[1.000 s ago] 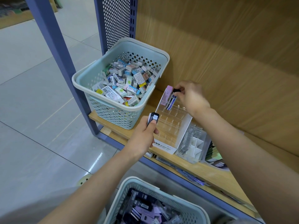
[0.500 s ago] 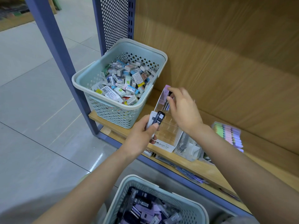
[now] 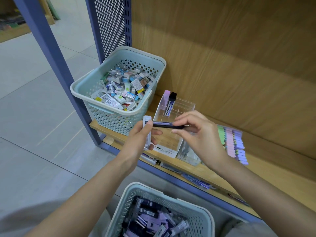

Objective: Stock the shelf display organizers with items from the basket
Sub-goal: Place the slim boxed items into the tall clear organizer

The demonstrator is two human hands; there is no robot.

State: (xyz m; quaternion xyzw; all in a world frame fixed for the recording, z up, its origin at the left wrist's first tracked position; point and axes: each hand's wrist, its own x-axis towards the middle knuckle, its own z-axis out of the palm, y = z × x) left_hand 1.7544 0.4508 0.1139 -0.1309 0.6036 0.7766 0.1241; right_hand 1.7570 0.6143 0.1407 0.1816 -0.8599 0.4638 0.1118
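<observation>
Slim black lead case [image 3: 168,125]: right hand [image 3: 200,134], back from clear acrylic organizer [image 3: 185,106], pinches it; left hand [image 3: 141,140] grips white case [image 3: 147,134]; slotting next.

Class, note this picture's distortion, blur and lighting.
Head view: the wide lens tilts the blue metal shelf post; the row of pastel packs and wooden back panel smear with blur; the right hand pinching the dark slim case looks fairly sharp; light is soft, shadows faint.

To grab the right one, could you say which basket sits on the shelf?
The far basket, holding mixed small boxes; the near basket sits lower.
</observation>
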